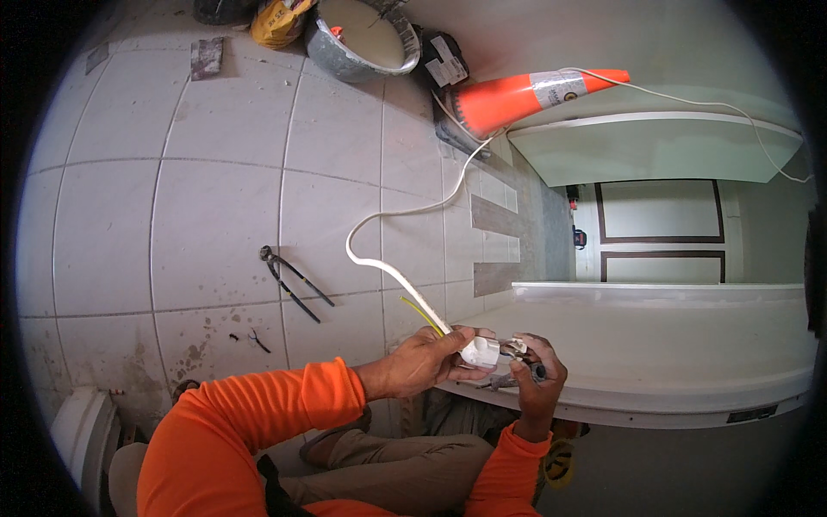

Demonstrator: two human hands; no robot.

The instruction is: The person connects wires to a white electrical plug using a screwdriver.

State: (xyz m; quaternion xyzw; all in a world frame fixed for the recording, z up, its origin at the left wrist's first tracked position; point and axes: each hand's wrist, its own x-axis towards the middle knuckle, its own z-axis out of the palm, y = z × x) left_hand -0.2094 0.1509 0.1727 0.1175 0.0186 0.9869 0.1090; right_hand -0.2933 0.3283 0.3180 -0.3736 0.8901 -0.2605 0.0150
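Observation:
My left hand [422, 366] grips a white plastic fitting [481, 351] at the end of a white cable [388, 269], with a thin yellow-green wire [413, 308] beside the cable. My right hand [536, 379] pinches a small metal piece [512, 349] at the fitting's right side; its exact kind is unclear. A pair of black-handled pincers [280, 274] lies on the floor left of the cable, and a small dark tool [260, 342] lies below the pincers.
A tiled floor [215, 215] holds a grey tub [323, 52] of pale liquid, a yellow bag [274, 26] and an orange cone [498, 99] on its side, the cable running by it. A white ledge [672, 332] is at the right. A panelled door [659, 211] stands beyond.

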